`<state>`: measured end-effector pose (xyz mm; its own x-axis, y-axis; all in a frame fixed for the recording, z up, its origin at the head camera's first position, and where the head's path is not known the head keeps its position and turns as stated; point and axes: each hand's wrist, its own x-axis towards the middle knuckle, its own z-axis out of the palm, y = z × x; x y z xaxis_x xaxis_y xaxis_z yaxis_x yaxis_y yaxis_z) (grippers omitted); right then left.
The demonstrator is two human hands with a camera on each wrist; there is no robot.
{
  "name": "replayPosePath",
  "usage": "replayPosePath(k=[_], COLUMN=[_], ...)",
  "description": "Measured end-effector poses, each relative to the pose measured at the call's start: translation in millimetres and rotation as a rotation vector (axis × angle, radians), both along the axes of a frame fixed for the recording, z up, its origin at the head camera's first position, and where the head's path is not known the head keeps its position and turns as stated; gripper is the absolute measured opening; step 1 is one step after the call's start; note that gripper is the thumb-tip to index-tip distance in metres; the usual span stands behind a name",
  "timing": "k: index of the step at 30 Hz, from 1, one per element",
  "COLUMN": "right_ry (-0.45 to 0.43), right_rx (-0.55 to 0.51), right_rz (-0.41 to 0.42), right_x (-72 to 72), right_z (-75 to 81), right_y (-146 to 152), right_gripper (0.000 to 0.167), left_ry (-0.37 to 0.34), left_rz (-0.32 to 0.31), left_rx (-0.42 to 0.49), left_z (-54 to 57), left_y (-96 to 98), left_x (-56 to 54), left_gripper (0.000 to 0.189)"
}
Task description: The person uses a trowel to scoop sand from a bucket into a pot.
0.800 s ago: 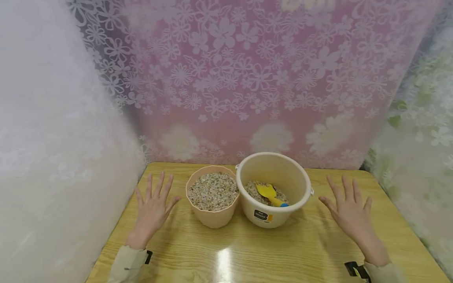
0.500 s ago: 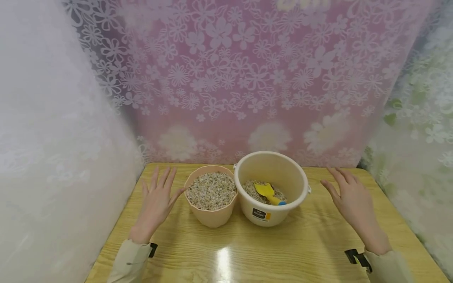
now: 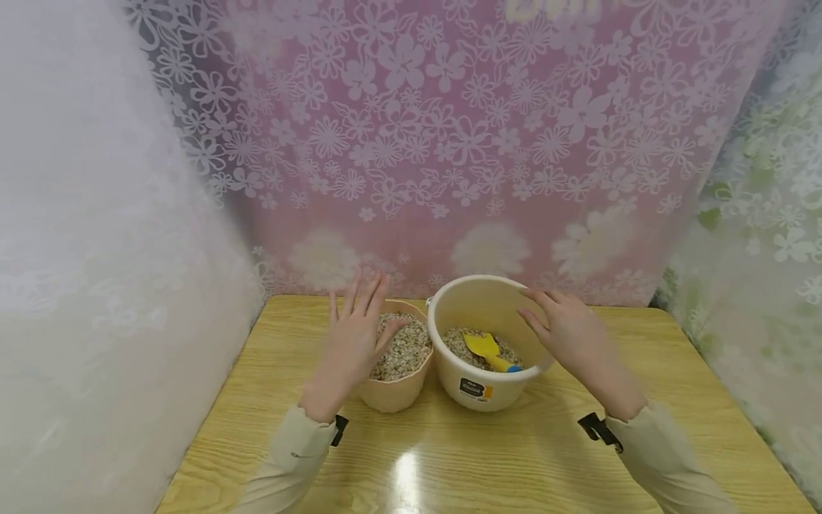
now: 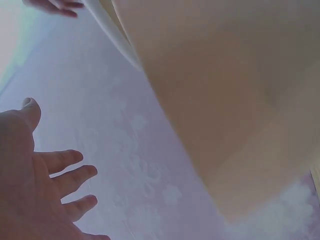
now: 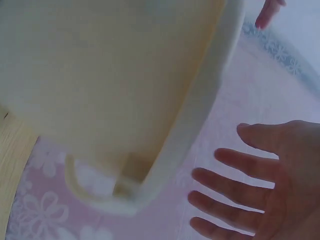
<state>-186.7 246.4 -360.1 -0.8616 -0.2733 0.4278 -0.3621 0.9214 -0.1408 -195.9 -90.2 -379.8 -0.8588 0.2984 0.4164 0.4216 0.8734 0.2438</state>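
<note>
My left hand (image 3: 349, 339) hovers with spread fingers over the left side of a peach pot (image 3: 392, 396) filled with small gravel (image 3: 404, 350). Over the right rim of a cream bucket (image 3: 488, 285) hangs my right hand (image 3: 571, 332), its fingers fairly straight and nothing held. Inside the bucket a yellow toy shovel (image 3: 483, 348) with a blue handle end lies on a shallower layer of gravel. In the left wrist view the pot's wall (image 4: 215, 110) fills the right side, apart from the fingers. The right wrist view shows the bucket (image 5: 100, 90) and its handle lug beside my fingers.
Pot and bucket stand side by side on a wood-grain table (image 3: 462, 464). A pink floral curtain (image 3: 411, 143) hangs right behind the table, with pale sheets (image 3: 115, 250) on both sides.
Both hands have moved inward from the table's sides, the left to above the pot and the right to above the bucket's rim. Pot, bucket and shovel stay in place.
</note>
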Motion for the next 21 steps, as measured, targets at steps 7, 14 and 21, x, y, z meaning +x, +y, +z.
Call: replayPosePath(k=[7, 14, 21], right_ry=[-0.289, -0.405, -0.494], right_rx=[0.090, 0.237, 0.231], right_rz=[0.023, 0.033, 0.001], right_x=[-17.3, -23.2, -23.0], right_z=[-12.7, -26.6, -29.7], right_y=[-33.5, -49.8, -50.7], right_gripper=[0.042, 0.035, 0.031], left_ry=[-0.055, -0.052, -0.051], left_rz=[-0.076, -0.104, -0.102], left_rx=[-0.057, -0.123, -0.111], left_z=[-16.4, -39.7, -44.6], left_y=[49.7, 74.0, 74.7], left_x=[6.7, 12.3, 13.2], left_gripper=[0.078, 0.084, 0.085])
